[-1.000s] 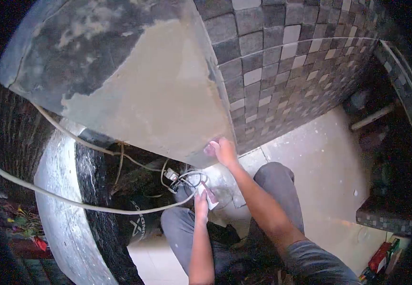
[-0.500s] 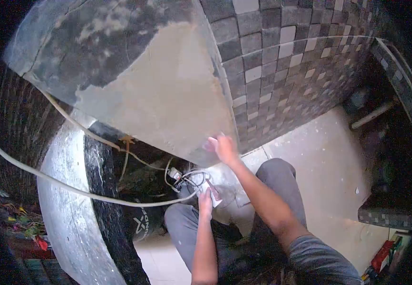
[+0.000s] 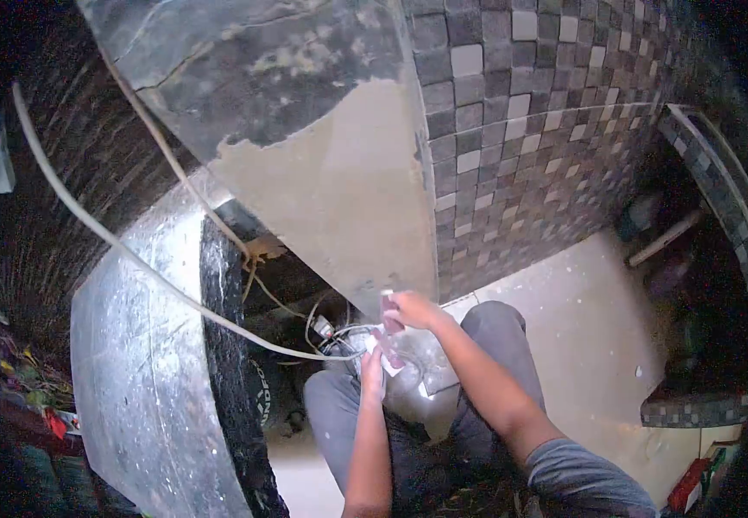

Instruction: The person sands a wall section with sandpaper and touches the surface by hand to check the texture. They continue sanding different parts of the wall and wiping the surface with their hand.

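My left hand (image 3: 373, 369) is closed low between the knees, around a reddish-brown sheet with white edges (image 3: 389, 354) that looks like sandpaper. Just above it, my right hand (image 3: 417, 310) pinches a smaller reddish-brown piece (image 3: 392, 316), also like sandpaper, with a pale upper edge. That piece hangs close over the left hand's sheet, near the lower corner of a grey panel with a smooth beige patch (image 3: 348, 194). Coiled cable and a small white electrical fitting (image 3: 323, 327) lie just left of my left hand.
A long white cable (image 3: 158, 286) sweeps in from the upper left, over a curved pale slab (image 3: 145, 345). Grey mosaic tiles (image 3: 512, 147) cover the wall at right, above pale floor tiles (image 3: 581, 328). A dark bag with white lettering (image 3: 263, 397) sits at lower left.
My right hand has come down from the beige panel, toward my left hand, and its piece now shows clearly. The view has shifted, so the panel and slab appear further right.
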A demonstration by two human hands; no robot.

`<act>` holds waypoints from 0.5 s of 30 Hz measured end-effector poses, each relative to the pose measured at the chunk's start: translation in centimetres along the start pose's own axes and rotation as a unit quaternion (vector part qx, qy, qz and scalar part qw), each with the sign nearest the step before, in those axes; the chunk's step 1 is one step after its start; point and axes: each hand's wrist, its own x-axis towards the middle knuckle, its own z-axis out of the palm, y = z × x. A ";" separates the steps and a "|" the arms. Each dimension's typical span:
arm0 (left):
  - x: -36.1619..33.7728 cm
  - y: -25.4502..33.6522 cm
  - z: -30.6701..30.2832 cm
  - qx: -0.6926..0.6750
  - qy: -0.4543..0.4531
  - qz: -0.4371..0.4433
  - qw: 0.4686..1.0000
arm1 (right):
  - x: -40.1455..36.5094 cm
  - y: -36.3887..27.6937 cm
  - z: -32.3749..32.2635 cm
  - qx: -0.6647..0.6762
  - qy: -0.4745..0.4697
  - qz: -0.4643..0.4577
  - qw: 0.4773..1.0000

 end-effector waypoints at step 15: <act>-0.3 0.7 -0.7 -0.270 0.005 0.042 0.962 | 0.7 -3.7 -0.4 -0.075 0.364 -0.051 0.927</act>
